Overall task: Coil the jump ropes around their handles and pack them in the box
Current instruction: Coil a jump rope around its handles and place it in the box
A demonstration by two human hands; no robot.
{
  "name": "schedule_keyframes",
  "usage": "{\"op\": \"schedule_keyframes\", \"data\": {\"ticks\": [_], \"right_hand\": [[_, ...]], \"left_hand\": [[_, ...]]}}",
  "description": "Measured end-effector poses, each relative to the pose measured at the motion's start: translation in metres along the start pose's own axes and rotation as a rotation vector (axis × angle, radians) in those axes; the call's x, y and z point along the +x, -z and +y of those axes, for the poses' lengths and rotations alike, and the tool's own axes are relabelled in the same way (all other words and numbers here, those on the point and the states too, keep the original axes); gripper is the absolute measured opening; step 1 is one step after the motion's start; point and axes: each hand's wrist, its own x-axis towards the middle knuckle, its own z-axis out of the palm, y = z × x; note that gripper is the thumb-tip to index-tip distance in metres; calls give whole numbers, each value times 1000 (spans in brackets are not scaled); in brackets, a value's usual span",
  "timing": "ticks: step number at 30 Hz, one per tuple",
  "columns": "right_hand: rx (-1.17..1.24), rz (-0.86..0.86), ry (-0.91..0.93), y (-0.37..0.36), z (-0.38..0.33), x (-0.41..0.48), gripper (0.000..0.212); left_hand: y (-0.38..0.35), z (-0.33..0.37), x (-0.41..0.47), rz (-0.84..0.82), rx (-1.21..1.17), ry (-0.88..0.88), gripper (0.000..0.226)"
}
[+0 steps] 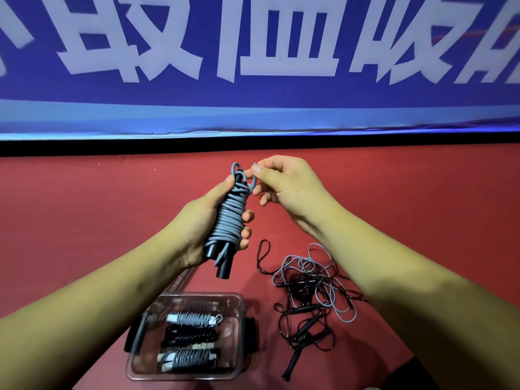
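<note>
A person's left hand [201, 220] is gripping a grey jump rope [229, 218] coiled tightly around its two black handles [223, 266]. The fingers are curling round the bundle and holding it nearly upright above the red table [84, 220]. The right hand [284, 184] is pinching the rope's loose end [254, 171] between thumb and forefinger, just beside the top of the bundle, with the other fingers loosely curled. Nearer the person, a clear plastic box [238, 347] is sitting on the table, holding three coiled ropes [194, 318], grey, black and grey. Right of the box, a tangle of loose ropes [306, 288], black and grey, is lying on the table
</note>
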Motion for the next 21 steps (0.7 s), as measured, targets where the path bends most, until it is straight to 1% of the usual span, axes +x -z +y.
{"op": "schedule_keyframes", "data": {"ticks": [6,8,14,17,19,21], "right_hand": [[-286,42,130,1,-1,1,14],[-363,39,151,1,-1,1,11],[-504,-2,200,0,1,-3,12],[-505,-18,218,0,2,-4,21],[-555,-7,236,1,2,-3,19],[-631,-11,268,1,0,-1,15]], "left_hand": [[1,-6,3,-18,27,11,37],[2,-9,4,-18,32,4,37],[5,-11,6,1,77,-10,37],[5,-9,4,-7,136,-1,32],[7,-7,4,-3,165,-4,36],[7,-4,2,0,154,25,50]]}}
